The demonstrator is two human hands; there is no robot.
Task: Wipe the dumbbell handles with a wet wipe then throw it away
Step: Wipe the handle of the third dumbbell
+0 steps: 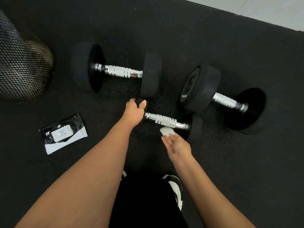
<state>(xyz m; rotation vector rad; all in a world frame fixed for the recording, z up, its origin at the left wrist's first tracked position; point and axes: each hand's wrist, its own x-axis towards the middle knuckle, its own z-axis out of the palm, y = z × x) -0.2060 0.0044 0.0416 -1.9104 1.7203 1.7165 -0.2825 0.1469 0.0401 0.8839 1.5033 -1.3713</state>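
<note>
Fingers of the left hand (134,112) curl over the near weight head of the small dumbbell (166,120), steadying it on the black floor mat (230,170), while the right hand (176,145) pinches a crumpled wet wipe (166,131) at its fingertips, just beside the chrome handle (165,120) and, as far as I can tell, not touching it. Two larger dumbbells lie beyond, one (115,71) to the left and one (223,97) to the right, their handles bare. The wipe pack (63,134) lies to the left, near a mesh bin (21,66). I judge the wipe soft, limp and light, best folded around the bar and drawn along it; the knurled steel should grip it, the smooth rings less so. These weights are heavy and roll easily, so bracing a rubber end makes sense.
</note>
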